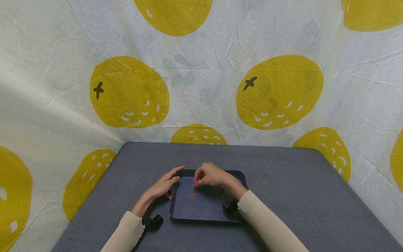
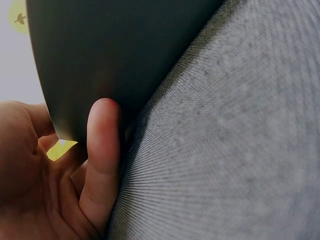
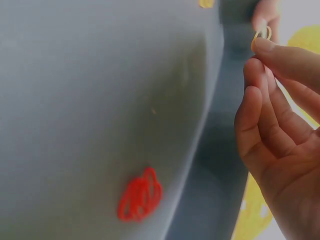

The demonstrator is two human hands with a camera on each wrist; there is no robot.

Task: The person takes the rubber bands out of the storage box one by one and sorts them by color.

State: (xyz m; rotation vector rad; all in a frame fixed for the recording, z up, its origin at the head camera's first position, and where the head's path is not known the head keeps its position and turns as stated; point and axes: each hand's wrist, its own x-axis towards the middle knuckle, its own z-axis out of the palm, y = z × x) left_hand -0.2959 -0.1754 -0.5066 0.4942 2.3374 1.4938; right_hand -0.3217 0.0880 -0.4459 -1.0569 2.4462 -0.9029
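A shallow dark grey tray [image 1: 204, 220] lies on the table. My left hand [image 1: 162, 185] grips its left side near the far corner, the thumb over the rim; in the left wrist view a finger [image 2: 104, 150] presses against the tray's outer wall [image 2: 110, 55]. Above the tray, my right hand [image 1: 211, 175] pinches a small yellow rubber band [image 3: 268, 33] between thumb and fingertips. An orange rubber band [image 1: 192, 196] lies in the tray, left of centre. Red rubber bands [image 3: 140, 197] are bunched on the tray floor, partly hidden by the right arm in the head view.
Another yellowish rubber band [image 1: 266, 182] lies on the grey tabletop [image 1: 302, 210] right of the tray. Something bluish [image 1: 239, 181] shows at the tray's far right, partly behind the right wrist. A white curtain [image 1: 201, 87] with yellow fruit prints hangs behind the table.
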